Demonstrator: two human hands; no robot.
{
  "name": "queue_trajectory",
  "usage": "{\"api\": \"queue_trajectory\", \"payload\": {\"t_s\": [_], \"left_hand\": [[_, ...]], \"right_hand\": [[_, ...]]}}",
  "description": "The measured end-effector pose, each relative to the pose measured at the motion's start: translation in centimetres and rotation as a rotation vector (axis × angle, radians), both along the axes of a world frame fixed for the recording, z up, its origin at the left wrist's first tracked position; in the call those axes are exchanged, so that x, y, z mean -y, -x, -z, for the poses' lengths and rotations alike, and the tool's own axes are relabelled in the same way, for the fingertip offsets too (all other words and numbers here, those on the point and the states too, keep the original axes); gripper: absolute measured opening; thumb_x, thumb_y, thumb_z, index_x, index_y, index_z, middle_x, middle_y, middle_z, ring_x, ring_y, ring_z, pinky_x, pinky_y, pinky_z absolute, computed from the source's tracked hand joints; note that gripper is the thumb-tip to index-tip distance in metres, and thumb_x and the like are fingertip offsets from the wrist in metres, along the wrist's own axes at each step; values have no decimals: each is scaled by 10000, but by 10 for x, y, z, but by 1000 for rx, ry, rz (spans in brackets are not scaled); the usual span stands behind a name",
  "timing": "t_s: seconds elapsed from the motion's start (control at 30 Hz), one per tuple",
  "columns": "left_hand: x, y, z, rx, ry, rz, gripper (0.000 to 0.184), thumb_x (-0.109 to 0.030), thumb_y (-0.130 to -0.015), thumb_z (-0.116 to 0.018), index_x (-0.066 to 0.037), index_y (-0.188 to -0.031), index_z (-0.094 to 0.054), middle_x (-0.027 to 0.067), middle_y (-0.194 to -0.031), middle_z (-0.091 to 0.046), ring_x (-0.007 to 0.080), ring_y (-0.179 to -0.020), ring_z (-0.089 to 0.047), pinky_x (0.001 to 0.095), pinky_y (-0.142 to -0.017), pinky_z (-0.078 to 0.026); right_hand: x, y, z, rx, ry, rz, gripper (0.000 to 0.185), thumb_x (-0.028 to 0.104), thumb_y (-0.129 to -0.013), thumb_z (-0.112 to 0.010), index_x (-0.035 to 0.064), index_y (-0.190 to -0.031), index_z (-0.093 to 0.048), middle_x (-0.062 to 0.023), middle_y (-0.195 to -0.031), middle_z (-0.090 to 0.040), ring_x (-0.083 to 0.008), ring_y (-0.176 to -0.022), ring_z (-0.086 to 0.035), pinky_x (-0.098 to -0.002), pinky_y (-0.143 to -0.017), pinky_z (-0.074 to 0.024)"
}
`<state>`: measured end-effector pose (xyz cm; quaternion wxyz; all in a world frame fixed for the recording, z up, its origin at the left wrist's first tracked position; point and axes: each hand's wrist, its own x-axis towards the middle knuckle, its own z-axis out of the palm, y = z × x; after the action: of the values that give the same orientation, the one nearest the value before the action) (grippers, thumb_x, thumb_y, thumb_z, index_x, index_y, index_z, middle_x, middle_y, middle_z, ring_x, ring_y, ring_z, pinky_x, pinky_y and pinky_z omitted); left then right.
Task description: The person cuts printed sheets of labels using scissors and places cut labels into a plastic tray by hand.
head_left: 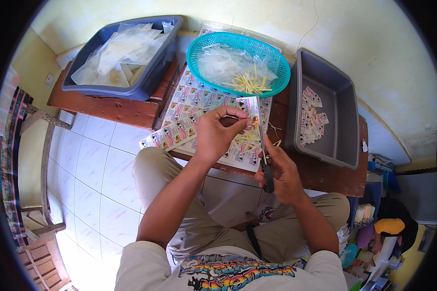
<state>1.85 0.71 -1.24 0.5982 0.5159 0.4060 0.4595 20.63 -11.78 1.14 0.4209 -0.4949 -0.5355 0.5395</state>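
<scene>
My left hand point(217, 135) pinches a printed label strip point(248, 103) between thumb and fingers, its far end pointing away from me. My right hand point(284, 172) is closed around the black handles of the scissors point(267, 180). The scissor blades run upward along the strip's right side; whether they touch the paper I cannot tell. Beneath both hands, printed label sheets point(179, 107) lie on the bench. Another label strip point(155, 139) lies at an angle by my left wrist, and thin paper offcuts are scattered near the scissors.
A teal basket point(192, 63) holds clear plastic bags and yellowish offcuts. At right, a grey bin point(342, 116) contains small cut labels point(311, 114). A blue-grey bin point(153, 80) at left is heaped with plastic pouches point(126, 48). Another person point(393, 228) is at far right.
</scene>
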Motion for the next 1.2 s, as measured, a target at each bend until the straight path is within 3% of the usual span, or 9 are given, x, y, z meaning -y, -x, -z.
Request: {"api": "queue_trajectory", "payload": {"t_s": [0.67,0.93,1.2], "left_hand": [[-1,1,0,15,20,0,166,6,-927,-804,59,-1063,-724,118,-949,-791,126,-852,-752,259,-745,-604],[-1,2,0,15,32,12,171,-4,-929,-807,60,-1066,-726,120,-949,-792,128,-854,-752,261,-741,-603],[-1,1,1,70,10,4,174,-14,-929,-812,53,-1067,-731,117,-956,-792,134,-862,-757,269,-747,-609]], "right_hand": [[-1,-2,2,50,-16,-3,891,-75,-911,-771,74,-1673,-333,-74,-1245,-507,-65,-868,-593,-238,-701,-570],[0,-4,8,65,-4,12,908,-94,-886,-783,98,-1669,-364,-70,-1252,-510,-64,-960,-556,-196,-811,-523],[-1,-5,4,16,-9,21,890,-77,-896,-782,86,-1664,-362,-60,-1234,-497,-71,-952,-578,-214,-767,-568]]}}
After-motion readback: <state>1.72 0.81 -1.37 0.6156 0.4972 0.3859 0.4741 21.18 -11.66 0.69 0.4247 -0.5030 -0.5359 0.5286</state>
